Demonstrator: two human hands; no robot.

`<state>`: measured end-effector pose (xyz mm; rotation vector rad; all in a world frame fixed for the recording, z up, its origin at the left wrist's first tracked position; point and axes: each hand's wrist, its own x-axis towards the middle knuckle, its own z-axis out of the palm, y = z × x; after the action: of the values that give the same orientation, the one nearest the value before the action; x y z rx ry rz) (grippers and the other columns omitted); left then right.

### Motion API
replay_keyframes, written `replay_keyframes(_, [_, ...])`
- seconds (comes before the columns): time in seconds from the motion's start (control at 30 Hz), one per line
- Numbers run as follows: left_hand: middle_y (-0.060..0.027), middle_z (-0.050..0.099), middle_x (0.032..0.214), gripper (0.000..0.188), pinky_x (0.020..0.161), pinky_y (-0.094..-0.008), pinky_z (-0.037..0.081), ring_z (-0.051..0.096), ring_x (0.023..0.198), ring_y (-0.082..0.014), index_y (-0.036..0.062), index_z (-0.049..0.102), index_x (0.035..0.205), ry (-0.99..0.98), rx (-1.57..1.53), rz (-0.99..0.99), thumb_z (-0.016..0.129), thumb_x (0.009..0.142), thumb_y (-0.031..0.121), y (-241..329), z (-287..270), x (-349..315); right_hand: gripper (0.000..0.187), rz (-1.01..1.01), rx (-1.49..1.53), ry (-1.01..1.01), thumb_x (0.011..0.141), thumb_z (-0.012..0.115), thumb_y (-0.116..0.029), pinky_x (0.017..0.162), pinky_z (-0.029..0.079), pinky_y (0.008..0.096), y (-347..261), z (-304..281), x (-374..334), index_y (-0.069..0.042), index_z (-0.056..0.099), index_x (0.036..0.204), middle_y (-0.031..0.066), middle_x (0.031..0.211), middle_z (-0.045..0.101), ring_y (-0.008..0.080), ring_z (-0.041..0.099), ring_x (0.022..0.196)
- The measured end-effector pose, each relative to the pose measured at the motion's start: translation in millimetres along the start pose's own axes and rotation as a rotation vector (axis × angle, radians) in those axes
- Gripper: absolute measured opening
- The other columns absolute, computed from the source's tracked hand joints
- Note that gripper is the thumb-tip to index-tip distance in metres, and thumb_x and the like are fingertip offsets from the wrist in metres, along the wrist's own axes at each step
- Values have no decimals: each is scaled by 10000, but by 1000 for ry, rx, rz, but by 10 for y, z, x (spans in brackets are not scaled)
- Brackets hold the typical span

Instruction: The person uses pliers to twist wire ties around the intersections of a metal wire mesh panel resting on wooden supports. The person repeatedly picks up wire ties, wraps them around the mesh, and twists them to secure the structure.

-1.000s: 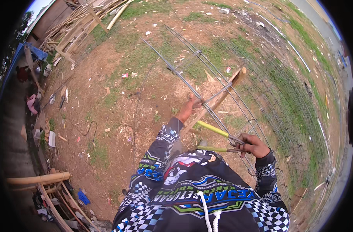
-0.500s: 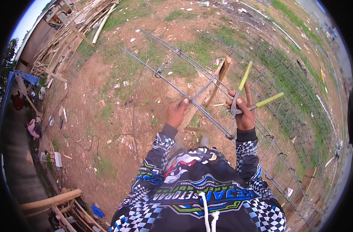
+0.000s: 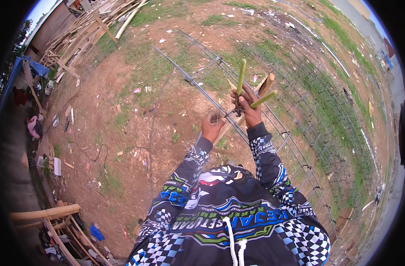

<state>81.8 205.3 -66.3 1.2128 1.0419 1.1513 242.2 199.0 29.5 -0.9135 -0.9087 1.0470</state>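
Note:
My right hand [image 3: 249, 108] grips a pair of pincers [image 3: 241, 75] with spread yellow-green handles. Their dark jaws point down toward a joint on the near bar of a long steel rebar cage [image 3: 204, 91]. Just left of that joint, my left hand [image 3: 213, 127] has its thumb and fingers drawn together beside the bar. Whatever is between those fingertips is too small to make out. The cage slants from upper left to lower right, with crossbars linking its long bars. Under it stands a wooden support [image 3: 265, 85], partly hidden by my right hand.
Several wire-like steel frames [image 3: 318, 102] lie on the grass to the right. Timber planks [image 3: 89, 33] are piled at far left. A wooden stand with a bamboo pole [image 3: 45, 212] is at lower left. Scraps litter the soil, and a blue cloth [image 3: 96, 232] lies near the stand.
My right hand has brought the pincers left, from the cage's far side to the joint by my left hand. The left hand has shifted slightly and now sits just below the bar.

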Motion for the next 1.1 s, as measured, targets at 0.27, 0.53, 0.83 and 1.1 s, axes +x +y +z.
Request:
replay_keyframes(0.27, [-102,670,1012,410,728,-299,563,655,823,-165,-50,641,1147,-443,-80,-259,670,919,289,-82,-134,173,438,-150,-198,84,992,516,-91,853,572,362,201,242,-4,-29,436,1418,134,1168,622,237,640,1045])
replay_keyframes(0.53, [-77,674,984,482,703,-284,561,643,794,-142,-47,642,1153,-529,-122,-258,638,933,383,-178,-83,229,385,-117,-213,136,1007,504,-122,815,586,341,242,342,23,10,487,1368,148,1136,639,222,662,1000])
replay_keyframes(0.83, [-40,692,902,424,568,-259,518,603,678,-98,13,667,1161,-487,-196,-194,677,908,354,-396,-67,278,444,-97,-264,240,978,578,-351,722,555,299,380,419,80,-2,556,1252,101,1009,652,160,641,842])
replay_keyframes(1.1, [-51,647,798,430,530,-285,506,564,568,-110,62,695,1154,-552,-171,-190,698,879,392,-422,-139,349,457,-27,-211,236,1005,515,-365,824,532,359,254,566,48,-44,494,1329,113,1119,610,194,607,959])
